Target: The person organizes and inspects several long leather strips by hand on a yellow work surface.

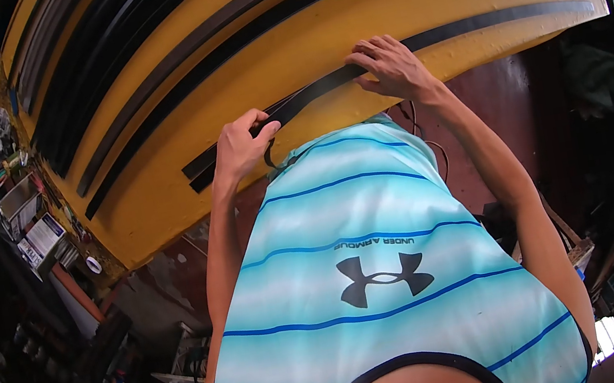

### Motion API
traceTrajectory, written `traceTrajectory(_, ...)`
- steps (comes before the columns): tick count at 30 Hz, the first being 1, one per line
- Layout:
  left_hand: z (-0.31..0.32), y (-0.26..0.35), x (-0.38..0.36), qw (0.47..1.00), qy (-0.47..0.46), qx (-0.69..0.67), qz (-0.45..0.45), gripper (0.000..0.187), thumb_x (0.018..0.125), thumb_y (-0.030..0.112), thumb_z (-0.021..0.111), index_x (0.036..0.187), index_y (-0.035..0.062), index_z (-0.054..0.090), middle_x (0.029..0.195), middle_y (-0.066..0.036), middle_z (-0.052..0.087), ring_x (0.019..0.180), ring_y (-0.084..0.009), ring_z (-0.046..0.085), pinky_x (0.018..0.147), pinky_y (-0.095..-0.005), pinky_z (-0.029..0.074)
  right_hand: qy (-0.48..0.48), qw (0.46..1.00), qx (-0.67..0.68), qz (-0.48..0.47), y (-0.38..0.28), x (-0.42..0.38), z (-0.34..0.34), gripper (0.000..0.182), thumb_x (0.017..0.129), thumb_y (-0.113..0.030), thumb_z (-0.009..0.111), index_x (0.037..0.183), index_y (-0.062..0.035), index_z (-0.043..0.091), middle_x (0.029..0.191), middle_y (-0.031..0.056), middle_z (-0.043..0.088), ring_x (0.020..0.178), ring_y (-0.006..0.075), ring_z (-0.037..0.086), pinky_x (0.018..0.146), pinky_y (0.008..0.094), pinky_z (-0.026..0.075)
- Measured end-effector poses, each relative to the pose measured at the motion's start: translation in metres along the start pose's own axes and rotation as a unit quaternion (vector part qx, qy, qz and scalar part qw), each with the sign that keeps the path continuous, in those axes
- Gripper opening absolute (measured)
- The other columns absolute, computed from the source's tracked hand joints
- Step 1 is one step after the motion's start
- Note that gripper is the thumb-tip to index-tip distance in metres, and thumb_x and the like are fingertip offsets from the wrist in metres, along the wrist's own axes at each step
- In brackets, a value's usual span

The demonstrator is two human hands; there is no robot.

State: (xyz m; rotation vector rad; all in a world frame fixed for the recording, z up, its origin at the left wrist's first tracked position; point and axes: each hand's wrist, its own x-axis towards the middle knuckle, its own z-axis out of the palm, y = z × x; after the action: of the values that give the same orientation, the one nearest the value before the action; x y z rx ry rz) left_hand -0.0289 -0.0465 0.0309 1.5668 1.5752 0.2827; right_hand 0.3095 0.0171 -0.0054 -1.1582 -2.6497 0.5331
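Observation:
A long black strip lies near the close edge of the yellow table and runs under both hands. My left hand is closed on it, thumb and fingers gripping its left part. Beside that hand a short black end curls down over the table's edge. My right hand is closed on the strip further right, fingers bent over the top and thumb at the near side. To the left of my left hand, two strip ends lie close together on the table. Part of the strip is hidden under each hand.
More black and dark grey strips lie lengthwise across the table, bunched at the far left. Papers and small boxes stand beyond the table's left end, with a roll of white tape nearby. Dark green cloth is at the right.

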Motion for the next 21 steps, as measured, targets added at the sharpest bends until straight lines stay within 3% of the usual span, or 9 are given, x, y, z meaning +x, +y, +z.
traceTrajectory(10,-0.005,0.008,0.011,0.995,-0.049,-0.057,-0.068,0.027,0.092,0.024,0.073,0.098,-0.0022,0.07,0.076,-0.008,0.071,0.069,-0.0135,0.066,0.068,-0.0287,0.049,-0.01,1.0,0.013,-0.014,0.002,0.005,-0.004,0.037,0.084,-0.024,0.076,0.116,-0.0107,0.062,0.115,0.0068,0.061,0.109,0.0264,0.058,0.097,0.0396,0.045)
traceTrajectory(16,-0.005,-0.006,0.02,0.993,-0.049,-0.087,-0.062,0.028,0.091,0.025,0.073,0.098,-0.0024,0.072,0.073,-0.01,0.071,0.066,-0.0133,0.067,0.065,-0.0281,0.05,0.041,0.997,0.058,0.036,-0.005,0.002,-0.003,0.031,0.087,-0.026,0.076,0.114,-0.0133,0.069,0.111,0.0064,0.062,0.106,0.0264,0.058,0.097,0.0392,0.045)
traceTrajectory(21,-0.006,-0.001,0.025,0.993,-0.057,-0.087,-0.06,0.03,0.092,0.026,0.073,0.098,-0.0032,0.073,0.072,-0.008,0.071,0.064,-0.0117,0.066,0.063,-0.0279,0.05,0.07,0.986,0.102,0.107,-0.012,0.006,0.002,0.021,0.084,-0.027,0.078,0.099,-0.0118,0.073,0.105,0.0057,0.061,0.101,0.0261,0.059,0.094,0.0395,0.044)
